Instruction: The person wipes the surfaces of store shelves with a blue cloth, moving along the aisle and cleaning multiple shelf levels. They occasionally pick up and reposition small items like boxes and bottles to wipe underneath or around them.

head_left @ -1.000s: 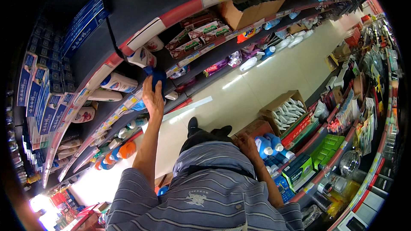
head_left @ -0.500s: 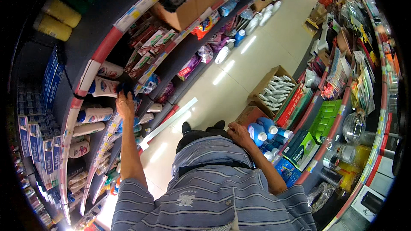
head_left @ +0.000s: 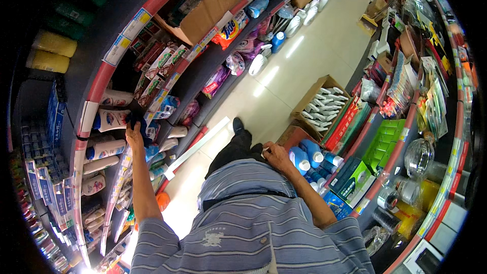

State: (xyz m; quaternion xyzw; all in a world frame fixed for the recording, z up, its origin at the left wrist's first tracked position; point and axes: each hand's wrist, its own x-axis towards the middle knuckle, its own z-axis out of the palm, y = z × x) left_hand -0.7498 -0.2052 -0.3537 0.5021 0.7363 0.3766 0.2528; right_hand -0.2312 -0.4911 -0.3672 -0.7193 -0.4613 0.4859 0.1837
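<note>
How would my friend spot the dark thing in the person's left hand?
Start at the long shelves with red-and-white edges on the left. Find the left hand beside the white bottles. At its fingertips is a dark cloth-like bundle: unlike the pale, smooth bottles next to it, it is dark, crumpled-looking and held.

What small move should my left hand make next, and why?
I'd perhaps draw your left hand back slightly with the dark blue item it holds. That item is right by a white bottle, and another white bottle stands close, so pushing further in might nudge them. Whether item and bottle touch, I can't tell.
</note>
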